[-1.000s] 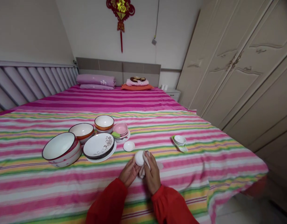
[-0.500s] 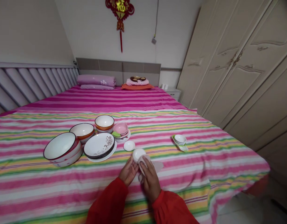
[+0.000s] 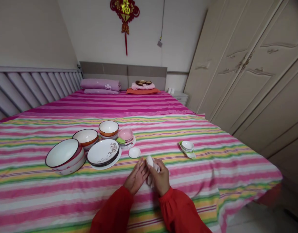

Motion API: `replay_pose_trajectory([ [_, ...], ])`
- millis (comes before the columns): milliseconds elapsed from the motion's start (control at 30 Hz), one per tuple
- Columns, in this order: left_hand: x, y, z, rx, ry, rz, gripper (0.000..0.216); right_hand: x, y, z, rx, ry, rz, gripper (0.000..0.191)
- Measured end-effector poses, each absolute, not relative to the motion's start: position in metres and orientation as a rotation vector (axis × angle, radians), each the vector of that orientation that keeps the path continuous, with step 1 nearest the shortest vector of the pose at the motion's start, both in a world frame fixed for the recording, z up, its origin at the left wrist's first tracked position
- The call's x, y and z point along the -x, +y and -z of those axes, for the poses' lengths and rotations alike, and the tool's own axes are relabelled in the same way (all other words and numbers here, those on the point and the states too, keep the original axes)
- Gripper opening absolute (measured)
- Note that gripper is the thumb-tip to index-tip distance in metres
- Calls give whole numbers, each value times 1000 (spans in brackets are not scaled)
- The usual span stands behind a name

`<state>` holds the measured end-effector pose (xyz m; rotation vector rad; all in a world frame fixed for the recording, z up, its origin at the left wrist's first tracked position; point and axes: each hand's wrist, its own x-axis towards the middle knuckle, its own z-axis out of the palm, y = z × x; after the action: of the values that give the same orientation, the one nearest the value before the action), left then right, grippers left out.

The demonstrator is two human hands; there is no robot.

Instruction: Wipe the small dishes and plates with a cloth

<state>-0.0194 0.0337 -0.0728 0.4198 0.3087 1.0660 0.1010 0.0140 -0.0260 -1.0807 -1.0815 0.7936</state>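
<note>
My right hand [image 3: 161,174] is closed around a crumpled whitish cloth [image 3: 156,167]. A small white dish [image 3: 149,160] appears tilted on edge at the cloth, mostly covered by it and by my fingers. Palm up, my left hand [image 3: 137,176] has its fingers stretched out, their tips close against the dish; whether they bear it I cannot tell. Just beyond my fingers another small white dish [image 3: 134,152] lies on the striped sheet [image 3: 187,184]. Off to the right, several small white dishes [image 3: 187,145] are stacked on a green-and-white leaf-shaped dish [image 3: 191,155].
Left of my hands are flower-patterned plates [image 3: 102,152], large stacked bowls [image 3: 64,155], two groups of brown-rimmed bowls [image 3: 86,136] and pink bowls [image 3: 126,134] with a green piece [image 3: 121,140]. Folded bedding [image 3: 100,84] lies by the headboard [image 3: 144,72]; wardrobes [image 3: 248,71] stand right.
The small dish has turned from facing up to nearly on edge. My right hand has rotated with the cloth bunched in it, and my left fingers have straightened.
</note>
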Motion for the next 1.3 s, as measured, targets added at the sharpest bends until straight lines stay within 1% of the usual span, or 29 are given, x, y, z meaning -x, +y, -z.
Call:
replay_pose_trajectory([
  [33, 19, 34, 74, -441, 295, -1068, 49, -99, 14, 28, 1079, -1196, -679, 7],
  [67, 19, 34, 75, -465, 288, -1074, 49, -96, 12, 31, 1069, -1309, -588, 7],
  [133, 18, 34, 79, -499, 292, -1102, 50, -91, 9, 37, 1043, -1536, -467, 21],
  [233, 18, 34, 84, -482, 296, -1124, 50, -90, 1, 42, 1027, -1839, -317, 47],
  [300, 18, 34, 84, -445, 278, -1103, 51, -96, -3, 42, 1017, -1949, -255, 56],
  [467, 17, 32, 78, -396, 272, -1056, 47, -113, -2, 31, 967, -1971, -352, 50],
  [567, 17, 33, 76, -373, 270, -1031, 48, -111, 4, 24, 950, -1987, -382, 48],
  [700, 17, 35, 75, -348, 240, -1041, 50, -100, 12, 21, 949, -2089, -271, 42],
  [867, 16, 36, 75, -338, 266, -1067, 47, -96, 13, 23, 1226, -2068, -17, 32],
  [933, 15, 35, 73, -354, 276, -1086, 48, -98, 9, 24, 1307, -2010, 21, 26],
  [1000, 15, 34, 71, -369, 282, -1092, 48, -99, 4, 24, 1321, -1981, -11, 23],
  [1067, 15, 33, 70, -374, 285, -1077, 48, -100, 0, 22, 1253, -2002, -118, 25],
  [1167, 15, 32, 70, -353, 291, -1041, 49, -101, -4, 18, 1085, -1975, -335, 34],
  [1233, 15, 33, 72, -338, 304, -1045, 48, -99, -2, 15, 1022, -1875, -383, 40],
  [1300, 15, 34, 75, -328, 329, -1084, 43, -97, 1, 15, 998, -1829, -358, 45],
])
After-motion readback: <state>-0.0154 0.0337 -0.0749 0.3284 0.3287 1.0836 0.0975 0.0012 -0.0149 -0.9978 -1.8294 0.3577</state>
